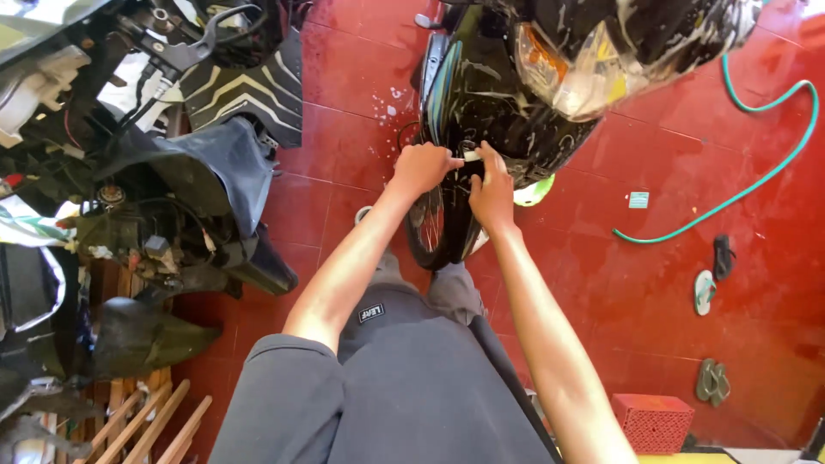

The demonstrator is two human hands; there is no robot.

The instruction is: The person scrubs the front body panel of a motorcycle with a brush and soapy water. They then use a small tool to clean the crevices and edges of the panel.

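Both hands at the front wheel area of a black motorcycle (507,94), soapy/wet, foam streaks on fairing & headlight (567,73). Left hand (423,167) closed in a fist, knuckles up, gripping sth small at the lower fairing edge; can't tell exactly what's inside the fist. Right hand (491,191) just beside it, fingers pinched narrow on a small white piece (471,156) that sits between the two hands, touching both. That piece is right against the black fender/fairing, above the front tyre (434,232).

Tyre runs down betw. the person's knees; grey trousers (412,378) fill lower centre.

Floor: red tile (344,112), wet, some foam spots near the wheel. Green hose (756,163) curves across the floor on the right, well apart from the hands. Small pale tag-like square (638,199) on the tile near the hose end. Sandals (713,275) further right, another pair (711,381) below. Red perforated crate (653,421) bottom right.

Left side: second bike, stripped, panels off, engine & wiring exposed (146,198). Wooden slats (146,421) bottom left. Yellow-green bit (537,191) shows behind the right hand, under the fairing, can't ID.
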